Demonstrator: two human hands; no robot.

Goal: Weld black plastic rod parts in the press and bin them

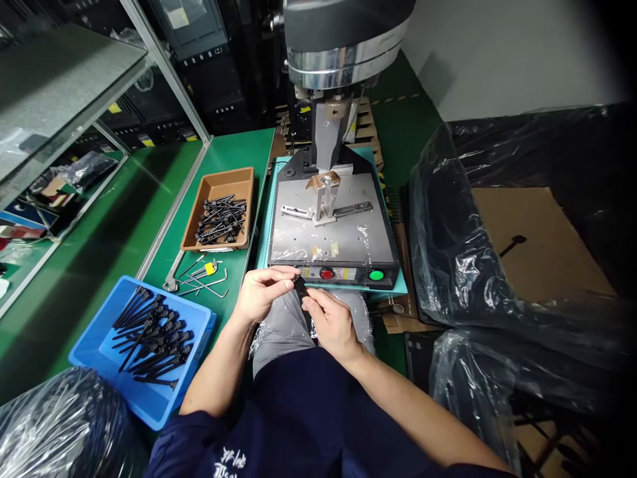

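Between my two hands is a small black part [300, 287], partly covered by my fingers; its kind cannot be made out. My left hand [263, 292] pinches its upper end between thumb and fingers. Lower down, my right hand [331, 320] has its thumb and fingers closed on the other end. Both hands are in front of the press base, over my lap. On the base, the metal plate [298, 242] carries an upright metal fixture [326, 199]. The front panel has a red button [326, 273] and a green button [376, 274].
A brown tray [192, 222] holds several thin black parts; a blue bin [94, 342] holds several thicker black ones. Hex keys [199, 282] lie between them. The press head [348, 53] hangs above the fixture. At right, a plastic-lined box [448, 265] has one black part [512, 244] on cardboard.
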